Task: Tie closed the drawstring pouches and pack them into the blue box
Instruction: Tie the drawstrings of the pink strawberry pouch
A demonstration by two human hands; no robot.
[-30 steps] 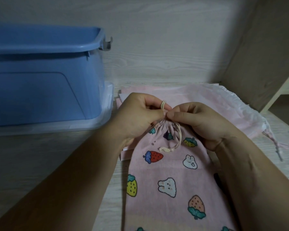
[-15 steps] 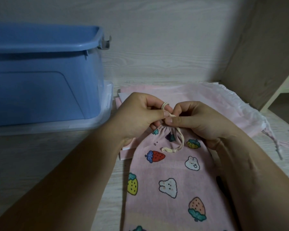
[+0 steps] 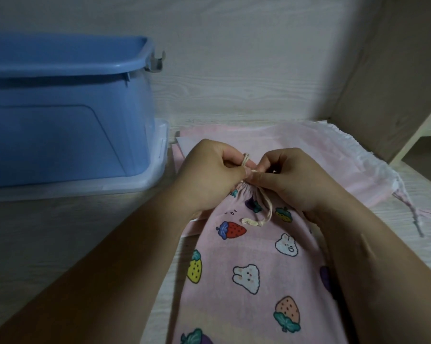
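A pink pouch [image 3: 254,264] printed with strawberries and rabbits lies on the wooden surface, its neck gathered tight at the far end. Its cream drawstring [image 3: 265,209] trails over the cloth with a knotted tip. My left hand [image 3: 209,175] pinches a loop of that cord wound round a finger. Right beside it, my right hand [image 3: 293,180] pinches the cord at the gathered neck, thumb pressed flat. The blue box [image 3: 65,108] stands at the left, open at the top, apart from both hands.
More pale pink pouches [image 3: 321,155] lie stacked behind my hands, one with a white gathered neck and pink cords [image 3: 413,209] trailing right. A clear lid [image 3: 144,180] sits under the box. A wooden panel [image 3: 393,70] rises at the right.
My right fingers have shifted slightly along the cord at the neck. The loop stays round my left finger and the pouch has barely moved.
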